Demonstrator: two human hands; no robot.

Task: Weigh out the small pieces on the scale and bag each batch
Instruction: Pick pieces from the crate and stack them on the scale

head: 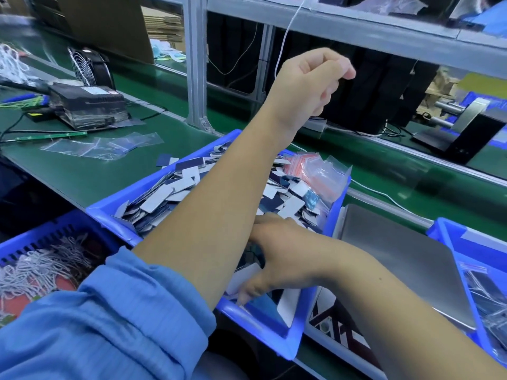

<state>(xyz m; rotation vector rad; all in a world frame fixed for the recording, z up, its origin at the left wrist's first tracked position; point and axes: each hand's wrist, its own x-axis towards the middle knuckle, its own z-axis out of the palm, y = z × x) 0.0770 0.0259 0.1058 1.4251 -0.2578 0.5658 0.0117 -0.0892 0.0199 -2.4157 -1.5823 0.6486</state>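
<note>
Blue sleeve (90,333) fills the near left corner, pushed up past the elbow of the left arm. That arm runs up and across the middle bin (109,212), a blue tray heaped with small pieces (164,196), flat cards, white on one face and dark blue on the other. Left hand (310,80) is raised high above the bin's far edge, near a dangling white cord (288,31). Its fingers are curled loosely inward, thumb close to the forefinger; whether it pinches anything, cannot tell, the fingertips blur.

Right hand (277,259) reaches from the right, passes under the left forearm and dips into the near end of the same bin. Fingers are bent down among the cards, touching a white one by the near rim; a firm grip is not clear, motion blur and the forearm hide the tips.

Scale (397,259), bare grey steel platter, sits just right of the bin. Small zip bags (315,171), red-striped tops, lie piled in the bin's far right corner. More clear bags (104,145) lie flat on the green bench (68,174) to the left. Slotted blue basket (41,242) at near left holds tangled white strings. Another blue bin (450,234) at far right holds bagged items. Black box device (90,105) and a wire-guard fan (87,65) stand at upper left.
</note>
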